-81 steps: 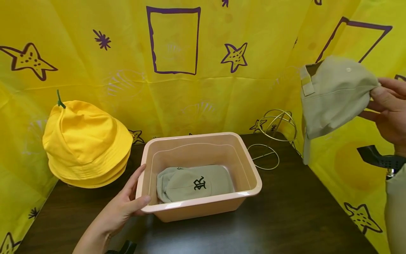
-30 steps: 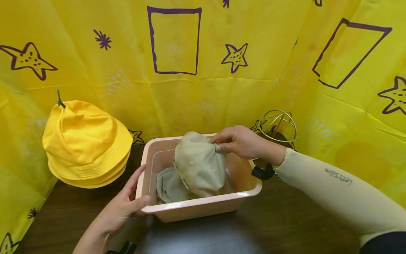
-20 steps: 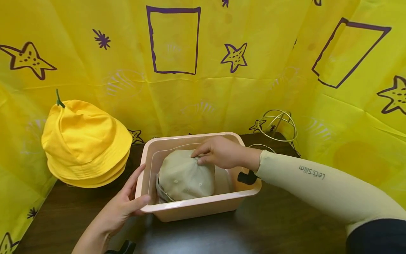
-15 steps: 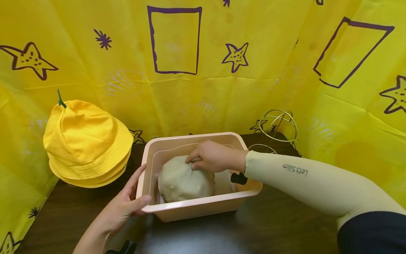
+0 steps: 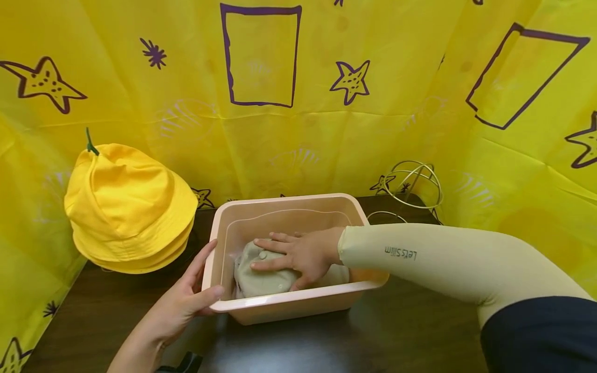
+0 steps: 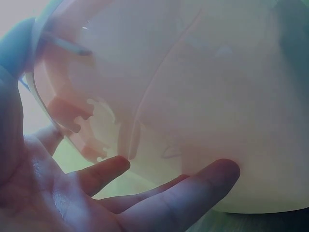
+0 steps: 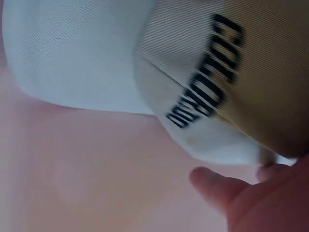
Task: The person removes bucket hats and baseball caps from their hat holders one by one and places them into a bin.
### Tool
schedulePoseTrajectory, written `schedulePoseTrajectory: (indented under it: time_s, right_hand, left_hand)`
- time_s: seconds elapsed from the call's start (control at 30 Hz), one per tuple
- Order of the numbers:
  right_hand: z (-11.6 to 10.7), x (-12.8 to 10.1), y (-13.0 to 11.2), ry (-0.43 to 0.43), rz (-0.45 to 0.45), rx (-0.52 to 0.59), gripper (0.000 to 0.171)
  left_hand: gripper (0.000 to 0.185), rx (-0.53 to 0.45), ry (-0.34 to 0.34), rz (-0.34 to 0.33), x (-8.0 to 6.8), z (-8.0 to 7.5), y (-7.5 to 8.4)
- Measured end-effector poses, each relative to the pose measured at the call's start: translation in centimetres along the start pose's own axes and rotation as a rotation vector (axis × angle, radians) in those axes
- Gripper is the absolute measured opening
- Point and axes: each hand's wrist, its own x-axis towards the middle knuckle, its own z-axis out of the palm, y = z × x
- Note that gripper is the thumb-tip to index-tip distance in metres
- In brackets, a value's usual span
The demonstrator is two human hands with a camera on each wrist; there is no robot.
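Note:
A pale pink plastic basin (image 5: 298, 305) stands on the dark table. My left hand (image 5: 186, 290) grips its left end, thumb over the front corner of the rim and fingers against the outside wall, as the left wrist view also shows. Inside lies a sage-green baseball cap (image 5: 261, 280), crown up, partly over another cap whose brim (image 5: 338, 275) shows at the right. My right hand (image 5: 298, 256) presses down on the crown with spread fingers. In the right wrist view, black letters reading roughly COLORADO run across a cap (image 7: 178, 58), with the thumb close by its edge.
A stack of yellow bucket hats (image 5: 130, 207), topped by a green stem, stands left of the basin. A gold wire stand (image 5: 415, 181) is at the back right. Yellow patterned cloth (image 5: 317, 129) walls the table (image 5: 396, 331) at the back and sides.
My right hand brought the cap from the upper right into the basin, lowered it over the other cap, let go, and now presses flat on it. The left hand stays on the basin.

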Motion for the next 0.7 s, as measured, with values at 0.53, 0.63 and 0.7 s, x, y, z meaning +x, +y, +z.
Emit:
schedulePoseTrajectory:
  time_s: [0.53, 0.63, 0.7]
  right_hand:
    - [4.0, 5.9, 0.1, -0.145, 0.027, -0.201, 0.086]
    - [4.5, 6.4, 0.3, -0.146, 0.023, -0.183, 0.084]
    - [4.9, 6.8, 0.4, -0.137, 0.018, -0.17, 0.083]
  left_hand:
    - [0.088, 0.009, -0.005, -0.007, 0.0, 0.1, -0.1]
    - [0.088, -0.005, -0.005, -0.009, 0.1, 0.1, -0.1]
    - [0.088, -0.01, -0.001, -0.004, 0.0, 0.0, -0.1]
